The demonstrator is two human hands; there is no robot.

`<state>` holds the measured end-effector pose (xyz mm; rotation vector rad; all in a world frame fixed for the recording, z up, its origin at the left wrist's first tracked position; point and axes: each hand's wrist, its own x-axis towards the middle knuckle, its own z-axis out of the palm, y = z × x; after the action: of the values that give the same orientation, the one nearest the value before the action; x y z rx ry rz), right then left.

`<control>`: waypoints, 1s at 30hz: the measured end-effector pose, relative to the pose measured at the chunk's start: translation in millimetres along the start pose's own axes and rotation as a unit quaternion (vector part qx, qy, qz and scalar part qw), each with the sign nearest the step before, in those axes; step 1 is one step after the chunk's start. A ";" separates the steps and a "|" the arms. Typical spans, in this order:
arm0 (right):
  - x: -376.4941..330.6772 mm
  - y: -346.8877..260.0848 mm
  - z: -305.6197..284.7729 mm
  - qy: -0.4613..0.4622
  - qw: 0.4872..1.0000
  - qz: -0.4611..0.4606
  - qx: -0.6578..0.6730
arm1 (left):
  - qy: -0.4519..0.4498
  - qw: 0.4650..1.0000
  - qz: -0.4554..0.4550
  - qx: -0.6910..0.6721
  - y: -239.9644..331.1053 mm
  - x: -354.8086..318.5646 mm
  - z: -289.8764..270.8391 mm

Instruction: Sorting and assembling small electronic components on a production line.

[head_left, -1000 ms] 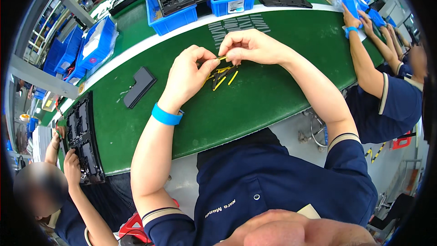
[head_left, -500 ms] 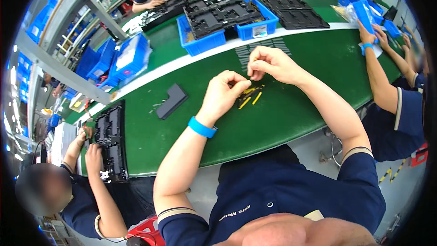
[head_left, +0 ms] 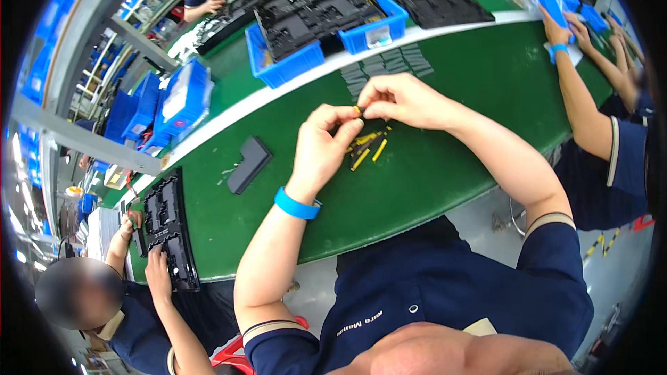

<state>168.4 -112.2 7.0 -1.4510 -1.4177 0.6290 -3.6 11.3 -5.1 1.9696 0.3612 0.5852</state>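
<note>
My left hand (head_left: 321, 144), with a blue band on its wrist, is closed in a pinch on a small black-and-yellow piece (head_left: 358, 110). My right hand (head_left: 401, 100) pinches at the same piece, its fingertips meeting the left ones. Fingers hide most of the piece, so its exact kind does not show. Just below the hands, several thin black-and-yellow strips (head_left: 379, 150) lie in a loose pile on the green table (head_left: 306, 229). To the left of my left hand rests a dark grey L-shaped block (head_left: 251, 166).
Grey flat strips (head_left: 410, 62) lie beyond my hands. Blue bins (head_left: 286, 69) carry a black moulded tray (head_left: 316, 17) at the back. Another black tray (head_left: 167, 226) sits before a co-worker on the left. Co-workers also work across the table and at right, where one holds a blue bin (head_left: 549, 8).
My right hand has come down to my left fingertips, and a yellow end now shows between them. The whole view has shifted slightly. The left co-worker's hands have moved beside the tray.
</note>
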 end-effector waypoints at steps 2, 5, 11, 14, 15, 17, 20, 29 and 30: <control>1.4 -4.5 -2.6 0.004 1.000 0.008 -0.016 | -0.003 1.000 0.004 -0.013 2.7 0.5 0.3; 0.0 -5.3 -5.8 0.008 0.999 0.023 -0.026 | -0.010 1.000 -0.009 -0.024 5.3 2.3 3.0; -3.1 -14.7 -6.0 -0.026 0.997 0.061 -0.026 | 0.008 1.000 0.017 0.006 3.6 1.7 2.0; -3.5 -14.4 -5.4 -0.023 0.998 0.043 -0.047 | 0.010 1.000 0.011 0.005 6.6 1.0 0.9; -3.5 -15.3 -5.2 -0.022 0.998 0.044 -0.047 | 0.009 1.000 0.001 0.001 6.4 0.6 0.9; -3.5 -18.1 -5.2 -0.026 0.997 0.045 -0.059 | 0.006 1.000 -0.007 -0.004 7.3 0.2 1.1; -3.8 -21.1 -4.5 -0.027 0.997 0.048 -0.049 | 0.008 1.000 -0.004 -0.017 10.0 -2.2 0.8; -3.3 -15.5 -4.7 -0.028 0.998 0.059 0.020 | 0.002 0.999 0.019 0.029 10.3 -2.8 0.9; -2.7 -15.6 -5.9 -0.034 0.997 0.066 0.032 | 0.001 1.000 0.023 0.021 10.2 -1.9 1.3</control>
<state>166.2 -118.8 22.4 -1.4923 -1.3486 0.8064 -4.5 4.8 3.1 2.0228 0.3335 0.6124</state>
